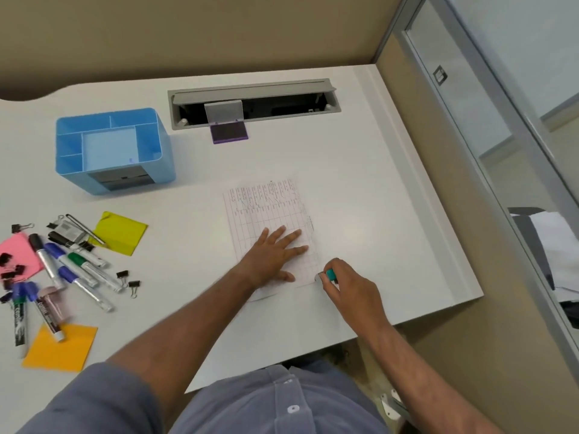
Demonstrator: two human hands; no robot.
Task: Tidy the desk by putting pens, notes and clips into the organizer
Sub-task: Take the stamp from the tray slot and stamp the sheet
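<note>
A printed sheet of paper (266, 211) lies on the white desk (360, 189). My left hand (272, 258) rests flat on its lower half with fingers spread. At the sheet's lower right corner my right hand (347, 286) grips a small teal object (330, 275); what it is I cannot tell. The blue organizer (150, 139) stands at the back left, its compartments showing nothing inside. Several markers (78, 270) and black binder clips (128, 278) lie scattered at the left, among a yellow note (120, 233), a pink note (18, 255) and an orange note (59, 347).
An open grey cable tray (253, 103) is set into the desk at the back, with a purple ink pad (229, 133) in front of it. The desk's right edge meets a beige partition and a glass panel (488, 98).
</note>
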